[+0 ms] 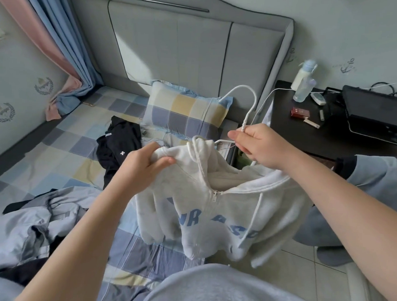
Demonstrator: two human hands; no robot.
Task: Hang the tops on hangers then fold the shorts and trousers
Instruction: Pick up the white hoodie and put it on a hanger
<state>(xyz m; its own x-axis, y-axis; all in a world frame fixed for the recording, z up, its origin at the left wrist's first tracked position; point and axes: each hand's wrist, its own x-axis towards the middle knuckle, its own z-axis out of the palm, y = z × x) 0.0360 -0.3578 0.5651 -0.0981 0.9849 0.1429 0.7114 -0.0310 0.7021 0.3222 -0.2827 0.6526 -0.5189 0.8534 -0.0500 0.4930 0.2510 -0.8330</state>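
A light grey zip hoodie (pixel 224 210) with blue letters hangs in the air over the bed's edge. My left hand (pixel 147 164) grips its left shoulder. My right hand (pixel 259 146) holds the neck of a white hanger (pixel 247 93), whose hook curves up toward the headboard; the hanger's arms are mostly hidden inside the hoodie. A black garment (pixel 118 146) lies crumpled on the checked bedsheet (pixel 63 144). A pale blue-grey pile of clothing (pixel 30 229) lies at the lower left.
A checked pillow (pixel 185 108) leans at the padded headboard (pixel 186 47). To the right stands a dark nightstand (pixel 307 137) with a bottle (pixel 304 80), a red packet (pixel 299 112) and a black device (pixel 376 112). Tiled floor lies at the lower right.
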